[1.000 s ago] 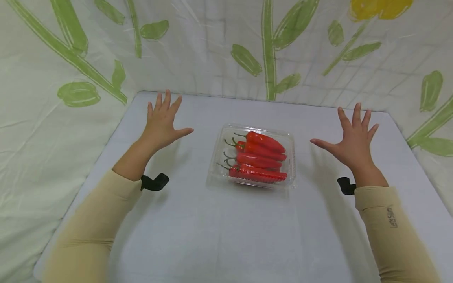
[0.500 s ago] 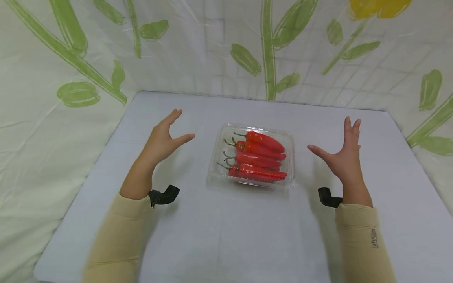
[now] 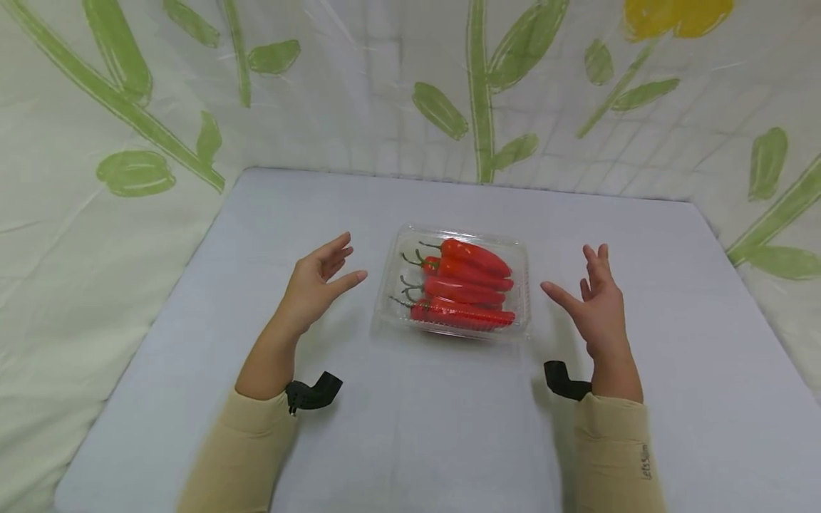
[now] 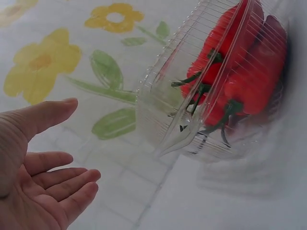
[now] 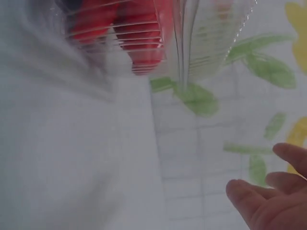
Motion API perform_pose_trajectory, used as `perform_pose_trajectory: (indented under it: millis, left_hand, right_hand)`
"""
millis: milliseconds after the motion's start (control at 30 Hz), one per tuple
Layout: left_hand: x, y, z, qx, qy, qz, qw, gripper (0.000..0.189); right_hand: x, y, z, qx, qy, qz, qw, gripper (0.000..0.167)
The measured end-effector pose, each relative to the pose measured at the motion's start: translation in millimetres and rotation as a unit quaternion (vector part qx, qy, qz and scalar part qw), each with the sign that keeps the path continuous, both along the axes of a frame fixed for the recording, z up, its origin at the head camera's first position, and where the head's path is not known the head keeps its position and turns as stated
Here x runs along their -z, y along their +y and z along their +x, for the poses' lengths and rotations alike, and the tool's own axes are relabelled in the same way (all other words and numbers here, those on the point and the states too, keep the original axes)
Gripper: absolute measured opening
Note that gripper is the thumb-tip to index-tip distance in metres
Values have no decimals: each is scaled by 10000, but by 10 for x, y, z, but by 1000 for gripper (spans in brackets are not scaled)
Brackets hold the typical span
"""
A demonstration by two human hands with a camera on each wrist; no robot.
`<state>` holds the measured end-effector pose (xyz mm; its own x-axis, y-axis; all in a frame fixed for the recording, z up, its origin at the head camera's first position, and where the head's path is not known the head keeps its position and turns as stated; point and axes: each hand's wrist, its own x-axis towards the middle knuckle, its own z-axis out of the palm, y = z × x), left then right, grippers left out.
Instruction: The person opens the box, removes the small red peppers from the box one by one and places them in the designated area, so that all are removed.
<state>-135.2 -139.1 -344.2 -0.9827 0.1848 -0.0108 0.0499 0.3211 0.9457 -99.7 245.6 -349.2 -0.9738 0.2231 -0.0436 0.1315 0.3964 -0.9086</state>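
A clear plastic clamshell box (image 3: 383, 308) with a ridged lid sits near the middle of the table. Inside it lie several red peppers (image 3: 465, 291), their green stems pointing left. My left hand (image 3: 314, 288) is held to the left of the box, thumb spread from loosely bent fingers, holding nothing. On the other side my right hand (image 3: 599, 306) faces the box in a similar pose, also with nothing in it. In the left wrist view the stem ends of the peppers (image 4: 254, 81) show through the box wall, apart from the fingers (image 4: 72, 184).
The white table (image 3: 410, 442) runs back to a pale curtain (image 3: 359, 78) printed with green leaves and yellow flowers. A black wrist mount (image 3: 314, 392) juts inward from the left wrist, and another black mount (image 3: 564, 381) from the right.
Both hands have drawn inward toward the box and closer to the person. Their fingers have gone from widely splayed to loosely bent. The box has stayed in place.
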Motion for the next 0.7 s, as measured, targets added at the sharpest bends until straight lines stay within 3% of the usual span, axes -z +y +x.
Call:
perform_pose_trajectory:
  millis: [200, 367, 533, 700]
  left_hand:
    - [135, 21, 56, 156, -243, 529, 9982, 64]
    - [266, 81, 185, 290, -464, 729, 9958, 65]
    - [365, 181, 281, 263, -296, 1282, 9910, 65]
    - [411, 231, 300, 76, -249, 1368, 9903, 62]
  right_hand:
    - [166, -53, 106, -159, 44, -902, 9958, 77]
    - [277, -66, 198, -843, 337, -1478, 9849, 68]
    - [310, -56, 277, -1244, 505, -1823, 9740, 62]
    - [347, -65, 320, -1302, 583, -1927, 9708, 61]
